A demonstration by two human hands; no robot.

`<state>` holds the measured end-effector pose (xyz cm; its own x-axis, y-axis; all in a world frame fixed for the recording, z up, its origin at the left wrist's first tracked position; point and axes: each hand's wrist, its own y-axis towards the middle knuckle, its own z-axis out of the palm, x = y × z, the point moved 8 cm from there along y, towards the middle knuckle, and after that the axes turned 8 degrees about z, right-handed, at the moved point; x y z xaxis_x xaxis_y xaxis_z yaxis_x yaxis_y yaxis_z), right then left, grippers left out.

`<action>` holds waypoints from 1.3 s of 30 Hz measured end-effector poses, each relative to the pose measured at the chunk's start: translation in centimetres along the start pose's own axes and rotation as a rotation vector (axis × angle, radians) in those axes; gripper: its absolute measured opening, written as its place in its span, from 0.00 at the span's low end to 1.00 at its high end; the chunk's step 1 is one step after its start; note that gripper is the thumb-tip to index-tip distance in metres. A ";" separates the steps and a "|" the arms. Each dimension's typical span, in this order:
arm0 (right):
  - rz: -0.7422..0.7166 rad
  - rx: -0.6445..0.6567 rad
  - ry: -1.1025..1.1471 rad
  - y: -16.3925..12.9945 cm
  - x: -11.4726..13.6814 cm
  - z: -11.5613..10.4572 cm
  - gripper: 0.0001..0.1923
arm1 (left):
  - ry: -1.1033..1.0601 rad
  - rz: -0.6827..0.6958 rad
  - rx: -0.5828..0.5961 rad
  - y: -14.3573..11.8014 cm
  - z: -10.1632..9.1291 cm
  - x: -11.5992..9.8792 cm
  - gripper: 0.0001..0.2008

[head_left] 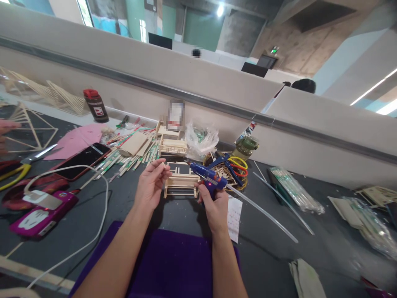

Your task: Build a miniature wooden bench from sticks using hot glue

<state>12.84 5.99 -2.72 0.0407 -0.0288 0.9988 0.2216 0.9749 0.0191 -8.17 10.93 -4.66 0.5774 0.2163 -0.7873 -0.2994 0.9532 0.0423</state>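
Note:
My right hand (213, 201) grips a blue hot-glue gun (207, 174), its nozzle pointing left over a small wooden-stick frame model (181, 184) on the dark table. A clear glue stick (263, 212) trails from the gun's back toward the right. My left hand (151, 182) pinches a short wooden stick piece (163, 165) between its fingertips, just left of the model and the nozzle.
A purple mat (173, 265) lies near me. Phones (81, 159) and a white cable (93, 231) sit left. Stick piles (130, 153), more stick models (172, 145), a plastic bag (201, 138), pliers (231, 165), a bottle (96, 105) lie behind. Another person's hand (6, 130) shows far left.

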 end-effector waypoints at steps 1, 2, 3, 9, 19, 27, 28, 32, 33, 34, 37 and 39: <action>-0.004 0.007 -0.008 -0.1 0.1 0.2 0.16 | -0.026 -0.031 -0.011 0.0 -0.1 0.2 0.13; -0.008 0.012 -0.020 -0.3 0.2 0.3 0.16 | -0.052 -0.053 -0.022 -0.1 -0.1 0.4 0.13; -0.011 0.016 -0.036 -0.4 0.3 0.5 0.16 | -0.077 -0.068 -0.032 -0.1 -0.1 0.5 0.12; -0.041 0.058 -0.103 -1.0 0.2 1.4 0.16 | -0.177 -0.125 -0.031 -0.7 0.3 0.8 0.15; -0.079 0.101 -0.124 -1.2 0.1 1.8 0.15 | -0.143 -0.120 0.001 -1.0 0.9 0.4 0.16; -0.026 0.099 -0.096 -1.0 -1.1 1.6 0.17 | -0.105 -0.111 0.015 -1.1 0.8 0.4 0.16; -0.027 0.099 -0.097 -1.0 -1.1 1.6 0.17 | -0.101 -0.111 0.015 -1.1 0.8 0.4 0.15; -0.042 0.101 -0.107 -1.1 -0.9 1.7 0.16 | -0.095 -0.095 0.021 -1.1 0.8 0.4 0.14; -0.044 0.102 -0.107 -1.1 -0.8 1.7 0.16 | -0.095 -0.090 0.025 -1.0 0.8 0.4 0.14; -0.045 0.101 -0.107 -1.1 -0.7 1.7 0.16 | -0.093 -0.086 0.029 -1.0 0.8 0.3 0.14; -0.045 0.094 -0.109 -1.1 -0.5 1.7 0.16 | -0.089 -0.079 0.031 -1.0 0.8 0.3 0.13; -0.048 0.091 -0.114 -1.2 -0.4 1.6 0.15 | -0.092 -0.082 0.028 -1.0 0.7 0.4 0.13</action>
<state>10.97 5.24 -3.10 -0.0800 -0.0561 0.9952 0.1310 0.9892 0.0662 -7.10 10.17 -4.52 0.6669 0.1548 -0.7289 -0.2278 0.9737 -0.0016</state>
